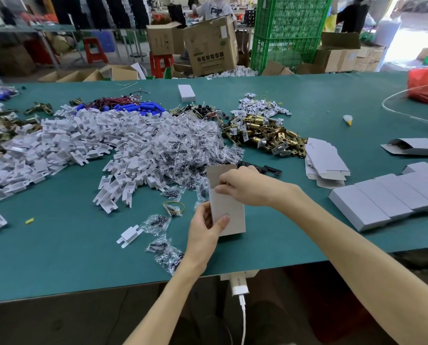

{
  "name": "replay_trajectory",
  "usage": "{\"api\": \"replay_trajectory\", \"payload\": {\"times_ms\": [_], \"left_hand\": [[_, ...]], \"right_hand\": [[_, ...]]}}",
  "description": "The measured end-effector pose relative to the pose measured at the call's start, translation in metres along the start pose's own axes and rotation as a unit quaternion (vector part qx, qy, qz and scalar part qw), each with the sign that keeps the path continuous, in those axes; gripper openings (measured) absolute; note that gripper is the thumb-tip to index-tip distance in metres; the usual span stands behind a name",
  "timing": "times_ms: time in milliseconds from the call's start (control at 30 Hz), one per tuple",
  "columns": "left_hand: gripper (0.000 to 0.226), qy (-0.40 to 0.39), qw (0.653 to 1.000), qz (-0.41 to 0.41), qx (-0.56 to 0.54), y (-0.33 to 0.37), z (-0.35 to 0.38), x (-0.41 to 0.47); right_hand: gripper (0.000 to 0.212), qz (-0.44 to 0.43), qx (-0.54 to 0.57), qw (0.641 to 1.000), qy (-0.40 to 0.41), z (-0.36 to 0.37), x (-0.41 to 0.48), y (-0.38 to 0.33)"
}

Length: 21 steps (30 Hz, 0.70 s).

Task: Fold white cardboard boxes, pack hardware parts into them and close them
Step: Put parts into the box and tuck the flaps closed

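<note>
A white cardboard box (229,212) stands upright on the green table (58,257) near its front edge, its top flap raised. My left hand (205,230) grips the box's lower left side, thumb across its front. My right hand (242,186) is at the box's open top with its fingers curled over the opening; what they hold is hidden. Behind lie a pile of white plastic brackets (66,145), small clear bags of dark screws (183,145) and brass lock parts (262,133).
Flat unfolded box blanks (325,160) lie to the right, a row of closed white boxes (387,197) beyond them, one open box (414,146) further back. A black part (270,169) lies behind my right hand. Loose screw bags (165,252) and a rubber band (174,206) lie left of the box.
</note>
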<state>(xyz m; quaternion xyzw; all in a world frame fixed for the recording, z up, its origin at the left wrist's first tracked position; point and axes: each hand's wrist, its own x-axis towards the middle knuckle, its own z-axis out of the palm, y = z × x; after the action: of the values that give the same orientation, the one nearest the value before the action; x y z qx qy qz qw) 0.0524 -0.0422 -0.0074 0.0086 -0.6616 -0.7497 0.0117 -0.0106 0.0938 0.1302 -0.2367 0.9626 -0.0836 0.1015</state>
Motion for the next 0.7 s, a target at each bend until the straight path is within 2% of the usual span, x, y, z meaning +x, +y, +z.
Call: {"api": "replay_trajectory", "payload": {"times_ms": [100,167,233,267,300,367,467,567,700], "left_hand": [[0.036,0.002,1.000,-0.001,0.005,-0.002,0.000,0.001],[0.035,0.004,1.000,0.000,0.009,-0.003,-0.001,0.001],[0.035,0.003,1.000,0.000,0.014,-0.003,-0.001,0.001],[0.036,0.004,1.000,0.000,0.016,-0.003,-0.001,0.001],[0.036,0.005,1.000,0.000,0.017,-0.003,0.000,0.002],[0.036,0.006,1.000,0.002,0.019,-0.003,0.000,0.002],[0.037,0.007,1.000,0.004,0.025,-0.003,-0.001,0.002],[0.037,0.005,0.999,0.005,0.033,-0.002,-0.001,0.002],[0.036,0.008,0.999,0.007,0.033,-0.002,0.000,0.002]], "right_hand": [[0.029,-0.027,0.130,0.988,0.085,-0.004,-0.008,0.008],[0.022,-0.021,0.234,0.956,0.177,-0.005,-0.011,0.018],[0.014,0.012,0.268,0.928,0.260,-0.003,-0.010,0.035],[0.010,0.041,0.252,0.927,0.276,0.001,-0.010,0.046],[0.009,0.074,0.227,0.934,0.264,0.006,-0.008,0.057],[0.019,0.137,0.179,0.958,0.179,0.023,-0.007,0.076],[0.037,0.171,0.117,0.974,0.097,0.059,-0.007,0.090],[0.040,0.171,0.106,0.973,0.114,0.078,-0.005,0.093],[0.022,0.157,0.111,0.969,0.154,0.076,-0.001,0.092]]}}
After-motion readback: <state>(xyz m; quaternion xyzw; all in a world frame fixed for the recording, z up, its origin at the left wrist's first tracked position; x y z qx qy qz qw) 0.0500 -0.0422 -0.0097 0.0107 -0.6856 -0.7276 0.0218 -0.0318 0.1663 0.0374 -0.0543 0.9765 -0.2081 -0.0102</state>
